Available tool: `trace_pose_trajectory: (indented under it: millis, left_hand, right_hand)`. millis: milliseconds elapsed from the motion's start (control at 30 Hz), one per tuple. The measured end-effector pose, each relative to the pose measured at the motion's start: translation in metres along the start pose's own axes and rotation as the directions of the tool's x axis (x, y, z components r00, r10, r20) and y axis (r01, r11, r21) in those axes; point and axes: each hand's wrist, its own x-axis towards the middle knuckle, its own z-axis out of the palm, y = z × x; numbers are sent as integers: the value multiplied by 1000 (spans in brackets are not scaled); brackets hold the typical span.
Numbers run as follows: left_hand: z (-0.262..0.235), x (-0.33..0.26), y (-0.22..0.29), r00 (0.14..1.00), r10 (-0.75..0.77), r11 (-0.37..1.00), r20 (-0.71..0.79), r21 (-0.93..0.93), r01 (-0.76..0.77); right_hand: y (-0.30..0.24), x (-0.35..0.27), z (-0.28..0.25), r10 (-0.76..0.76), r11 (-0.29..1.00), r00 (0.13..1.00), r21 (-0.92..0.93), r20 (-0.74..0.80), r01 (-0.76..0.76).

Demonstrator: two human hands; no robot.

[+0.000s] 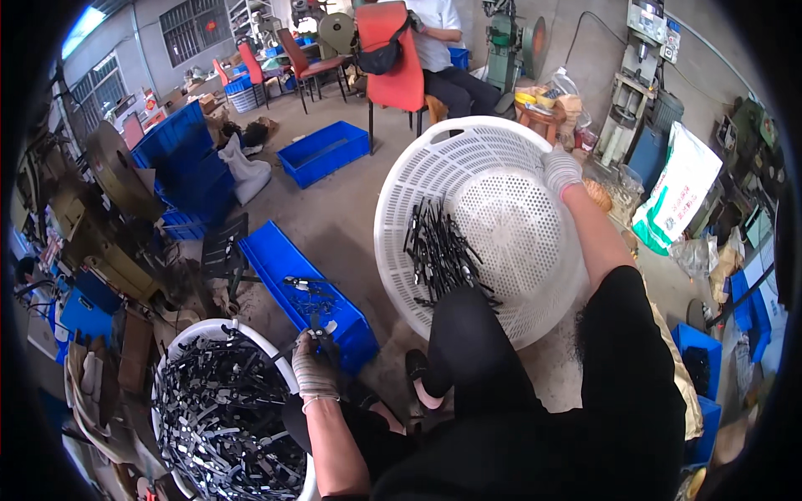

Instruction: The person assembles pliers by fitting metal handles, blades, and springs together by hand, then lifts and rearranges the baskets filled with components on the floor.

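Note:
A large white perforated plastic basket [522,230] is tilted toward me on the right. Thin black parts [440,255] lie heaped against its left side. My right hand [561,171], in a pale striped glove, is closed on the basket's far right rim. My left hand [315,367], gloved too, is closed at the near end of a long blue bin [271,259]; dark shapes show at its fingers, too small to make out. A few dark and metallic parts [311,292] lie in that bin. Beside my left forearm stands a round white tub [294,380] full of black and silvery parts [221,413].
Another blue bin [324,154] sits on the floor farther off. A person [451,58] is seated by a red chair [393,63]. Machines [117,179] line the left side; a drill press [631,92] and a white-green sack [681,188] stand right. Blue crates [700,359] are at the lower right.

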Motion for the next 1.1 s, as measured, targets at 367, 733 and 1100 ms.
trace_pose_trajectory:
  millis: [367,733,1100]
  left_hand:
    - [26,-6,-13,1000,-7,999,-18,38,8]
    - [3,5,-23,997,-13,992,-74,-126,3]
    - [15,11,-36,992,-98,993,74,-64,103]
  right_hand:
    - [79,-45,14,11,999,1000,-44,20,-10]
    - [58,-21,3,106,994,992,-47,72,-103]
    - [86,3,31,147,989,981,-14,127,-146]
